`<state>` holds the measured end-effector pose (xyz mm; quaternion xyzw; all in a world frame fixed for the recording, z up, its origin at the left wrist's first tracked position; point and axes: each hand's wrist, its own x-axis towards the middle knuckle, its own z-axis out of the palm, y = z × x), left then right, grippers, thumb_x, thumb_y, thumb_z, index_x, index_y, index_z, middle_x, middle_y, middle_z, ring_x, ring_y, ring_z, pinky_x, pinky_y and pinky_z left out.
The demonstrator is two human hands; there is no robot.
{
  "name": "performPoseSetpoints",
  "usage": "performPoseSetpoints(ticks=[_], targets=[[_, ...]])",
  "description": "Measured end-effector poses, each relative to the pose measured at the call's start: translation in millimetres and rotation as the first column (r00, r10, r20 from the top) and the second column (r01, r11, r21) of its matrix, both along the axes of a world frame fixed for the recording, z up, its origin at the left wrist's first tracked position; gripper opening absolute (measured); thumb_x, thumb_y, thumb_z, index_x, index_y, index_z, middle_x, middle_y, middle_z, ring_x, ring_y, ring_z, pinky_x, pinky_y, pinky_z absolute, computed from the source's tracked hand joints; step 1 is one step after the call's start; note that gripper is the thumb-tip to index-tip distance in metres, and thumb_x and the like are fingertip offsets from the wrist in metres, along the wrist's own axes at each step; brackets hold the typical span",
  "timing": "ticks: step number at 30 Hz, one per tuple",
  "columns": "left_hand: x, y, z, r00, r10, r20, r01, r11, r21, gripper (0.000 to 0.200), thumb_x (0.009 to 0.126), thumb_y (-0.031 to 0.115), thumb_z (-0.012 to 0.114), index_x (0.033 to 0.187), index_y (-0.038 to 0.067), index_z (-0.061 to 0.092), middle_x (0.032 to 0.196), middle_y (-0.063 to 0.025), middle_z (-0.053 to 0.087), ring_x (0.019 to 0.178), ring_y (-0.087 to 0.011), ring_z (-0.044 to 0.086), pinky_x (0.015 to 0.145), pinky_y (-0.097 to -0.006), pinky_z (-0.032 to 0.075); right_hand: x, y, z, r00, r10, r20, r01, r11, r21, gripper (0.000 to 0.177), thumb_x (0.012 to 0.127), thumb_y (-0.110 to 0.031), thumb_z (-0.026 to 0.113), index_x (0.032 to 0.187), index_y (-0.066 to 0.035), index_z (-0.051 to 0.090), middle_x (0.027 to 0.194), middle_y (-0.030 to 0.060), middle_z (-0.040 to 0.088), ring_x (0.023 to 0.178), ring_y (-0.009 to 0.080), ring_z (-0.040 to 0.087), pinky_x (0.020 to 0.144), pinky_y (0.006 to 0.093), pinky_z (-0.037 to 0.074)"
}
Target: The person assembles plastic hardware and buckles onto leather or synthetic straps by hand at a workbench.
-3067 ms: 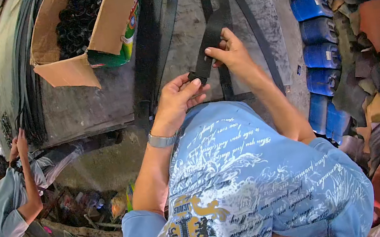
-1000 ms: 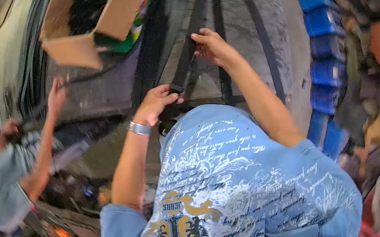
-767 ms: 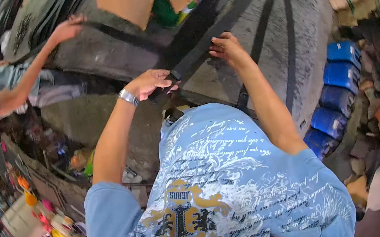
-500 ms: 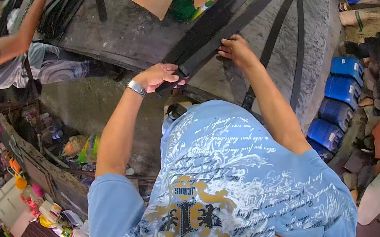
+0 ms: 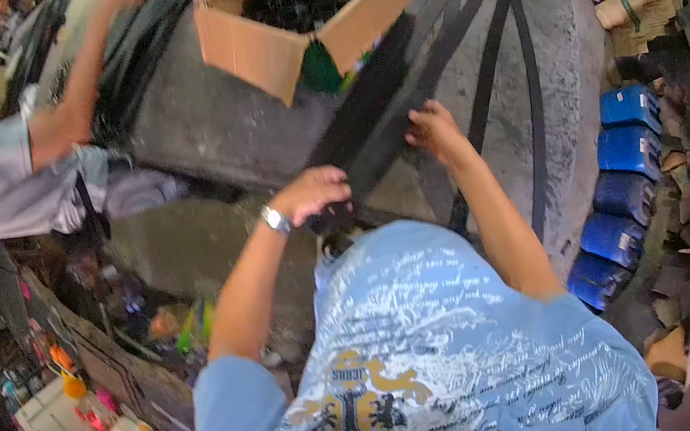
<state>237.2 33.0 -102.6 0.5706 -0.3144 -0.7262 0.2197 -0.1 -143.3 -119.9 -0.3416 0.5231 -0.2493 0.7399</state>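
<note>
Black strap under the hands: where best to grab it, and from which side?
Likely at its near end, by the table edge, where the left hand closes on it. The black strap is long and flat, so pinch across its width from above; the right hand touches it farther along.

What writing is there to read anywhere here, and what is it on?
"Royalty", probably, upside down and blurred: gold emblem on the blue T-shirt.
White script lines on the T-shirt: too blurred to read.
Green label by the cardboard box: unreadable.
</note>
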Motion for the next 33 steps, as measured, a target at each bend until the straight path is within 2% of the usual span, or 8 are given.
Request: performPoseSetpoints(ticks=[2, 6, 11, 18, 21, 27, 31, 33], targets=[[-11, 5, 4, 0.996, 0.019, 0.087, -0.02, 1.0, 0.012, 0.044, 0.081, 0.029, 0.073, 0.118, 0.008, 0.058, 0.103, 0.0013, 0.061, 0.088, -0.0112, 0.053, 0.066, -0.0293, 0.044, -20, -9, -2, 0.999, -0.011, 0.048, 0.013, 0.999, -0.044, 0.047, 0.09, -0.014, 0.06, 0.13, -0.003, 0.038, 0.105, 0.0097, 0.056, 0.085, 0.0212, 0.06, 0.064, 0.0339, 0.055], [-30, 13, 15, 0.977, 0.141, -0.158, -0.124, 0.986, 0.109, 0.04, 0.084, 0.016, 0.071, 0.119, 0.005, 0.056, 0.09, 0.0013, 0.062, 0.077, -0.0075, 0.054, 0.064, -0.0243, 0.044, -54, -10, 7, 0.992, -0.092, 0.085, 0.098, 0.993, -0.065, 0.044, 0.092, -0.027, 0.059, 0.127, -0.005, 0.044, 0.113, 0.0068, 0.055, 0.089, 0.0189, 0.058, 0.075, 0.0378, 0.051], [-67, -4, 35, 0.976, 0.088, -0.2, -0.122, 0.98, -0.16, 0.039, 0.087, 0.014, 0.07, 0.12, 0.0, 0.055, 0.089, 0.0007, 0.061, 0.08, -0.0078, 0.057, 0.071, -0.0236, 0.046, -67, 41, 13, 0.996, -0.052, 0.072, 0.053, 0.998, -0.013, 0.066, 0.09, -0.047, 0.063, 0.135, -0.004, 0.04, 0.113, 0.005, 0.053, 0.101, 0.0172, 0.052, 0.084, 0.0389, 0.048], [-98, -27, 55, 0.966, 0.036, -0.255, -0.136, 0.913, -0.385, 0.033, 0.09, 0.015, 0.066, 0.118, 0.001, 0.056, 0.087, 0.0008, 0.061, 0.08, -0.0067, 0.056, 0.072, -0.0235, 0.047, -75, 94, 62, 0.972, 0.124, 0.198, -0.169, 0.959, 0.228, 0.05, 0.093, -0.043, 0.06, 0.12, -0.001, 0.057, 0.108, 0.0073, 0.063, 0.095, 0.0176, 0.059, 0.083, 0.0302, 0.048], [-96, -39, 83, 0.972, -0.181, 0.148, 0.231, 0.831, -0.507, 0.034, 0.087, 0.018, 0.068, 0.114, 0.001, 0.058, 0.084, -0.0041, 0.063, 0.078, -0.0098, 0.058, 0.07, -0.0271, 0.048, -72, 92, 79, 0.978, 0.122, 0.172, -0.14, 0.985, 0.098, 0.036, 0.091, -0.033, 0.065, 0.111, -0.003, 0.062, 0.102, 0.0064, 0.066, 0.09, 0.0142, 0.06, 0.081, 0.0284, 0.047], [-57, -70, 174, 0.928, 0.007, 0.373, 0.216, 0.805, -0.552, 0.021, 0.082, 0.012, 0.061, 0.1, 0.001, 0.062, 0.082, -0.0183, 0.066, 0.074, -0.0286, 0.066, 0.067, -0.0377, 0.051, -90, 36, 126, 0.965, -0.122, 0.234, 0.166, 0.969, -0.181, 0.024, 0.089, -0.021, 0.068, 0.107, -0.007, 0.06, 0.096, 0.0034, 0.066, 0.083, 0.011, 0.062, 0.074, 0.0269, 0.05], [8, -122, 224, 0.676, 0.468, 0.57, 0.262, 0.571, -0.778, 0.034, 0.082, 0.015, 0.066, 0.113, 0.002, 0.059, 0.1, -0.0168, 0.066, 0.085, -0.0314, 0.066, 0.077, -0.0388, 0.052, -111, 11, 143, 0.951, -0.201, 0.236, 0.26, 0.933, -0.25, 0.026, 0.091, -0.02, 0.065, 0.111, -0.005, 0.059, 0.098, 0.0049, 0.068, 0.084, 0.0149, 0.064, 0.076, 0.0318, 0.053], [41, -159, 214, 0.171, 0.721, 0.672, 0.564, 0.487, -0.667, 0.055, 0.076, 0.022, 0.075, 0.125, 0.005, 0.054, 0.124, -0.0216, 0.056, 0.11, -0.0354, 0.057, 0.095, -0.0414, 0.045, -112, 7, 143, 0.951, -0.196, 0.237, 0.254, 0.935, -0.248, 0.025, 0.09, -0.02, 0.065, 0.111, -0.006, 0.06, 0.098, 0.0045, 0.067, 0.084, 0.0149, 0.063, 0.077, 0.0321, 0.053]])
